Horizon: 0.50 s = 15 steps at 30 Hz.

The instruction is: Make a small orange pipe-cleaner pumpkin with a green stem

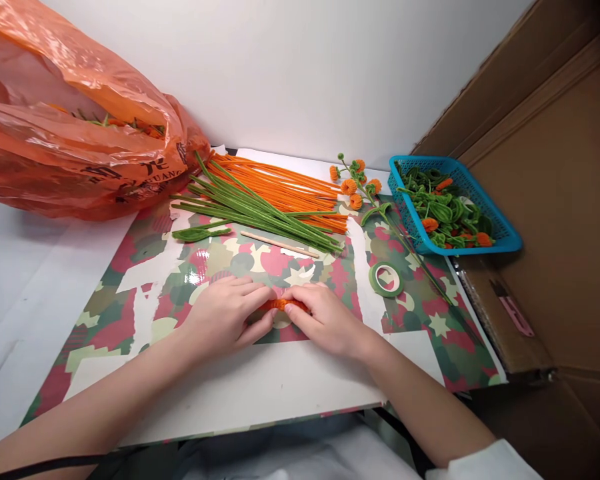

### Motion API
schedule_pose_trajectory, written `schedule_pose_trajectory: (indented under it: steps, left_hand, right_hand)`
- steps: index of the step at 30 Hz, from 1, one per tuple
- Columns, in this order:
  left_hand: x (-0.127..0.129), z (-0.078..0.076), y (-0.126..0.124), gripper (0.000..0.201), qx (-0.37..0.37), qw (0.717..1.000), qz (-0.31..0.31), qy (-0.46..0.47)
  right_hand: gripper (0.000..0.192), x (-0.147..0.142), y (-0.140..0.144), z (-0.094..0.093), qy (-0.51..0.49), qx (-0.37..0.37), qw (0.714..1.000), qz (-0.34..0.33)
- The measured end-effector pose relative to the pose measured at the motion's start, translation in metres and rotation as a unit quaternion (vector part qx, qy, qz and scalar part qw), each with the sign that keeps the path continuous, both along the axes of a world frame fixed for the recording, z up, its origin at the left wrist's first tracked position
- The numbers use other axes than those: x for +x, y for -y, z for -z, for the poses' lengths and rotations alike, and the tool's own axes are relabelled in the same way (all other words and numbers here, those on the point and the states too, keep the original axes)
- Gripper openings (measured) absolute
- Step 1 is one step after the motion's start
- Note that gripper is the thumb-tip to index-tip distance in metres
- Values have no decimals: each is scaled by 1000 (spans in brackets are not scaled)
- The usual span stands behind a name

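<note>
My left hand (229, 316) and my right hand (324, 318) meet over the camouflage-patterned board (145, 293). Together they pinch a short coiled orange pipe cleaner (281, 305) between their fingertips. Behind them lie a bundle of green pipe cleaners (253, 208) and a bundle of orange pipe cleaners (285, 187). A thin wooden stick (279, 244) lies just in front of the green bundle. A roll of green floral tape (386, 278) sits right of my right hand.
An orange plastic bag (75, 127) with more material fills the back left. A finished stem with orange pompom flowers (360, 183) lies beside a blue basket (500, 230) of green and orange pieces. Cardboard (550, 167) walls the right side. A green leaf shape (200, 233) lies mid-left.
</note>
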<state>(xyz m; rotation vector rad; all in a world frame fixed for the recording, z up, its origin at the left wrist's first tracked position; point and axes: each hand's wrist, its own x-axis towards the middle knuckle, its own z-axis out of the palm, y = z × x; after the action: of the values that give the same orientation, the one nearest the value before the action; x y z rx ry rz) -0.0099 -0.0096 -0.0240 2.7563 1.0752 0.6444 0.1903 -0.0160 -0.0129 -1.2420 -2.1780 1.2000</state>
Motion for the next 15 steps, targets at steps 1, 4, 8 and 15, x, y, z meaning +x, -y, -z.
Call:
schedule_pose_trajectory:
  steps: [1,4,8,15]
  left_hand:
    - [0,0,0,21,8,1000,1,0]
    - [1,1,1,22,45,999,-1,-6]
    - [2,1,4,23,77,997,-13,-21]
    - [3,2,6,26,73,997,-18,-24]
  right_hand:
    - [23,0,0,0,0,-4,1000,2]
    - [23,0,0,-1,3,-15,1000,11]
    - [21,0,0,-2,18,-22,999,19]
    - [17,-1,2,-4,33,-18,999,23]
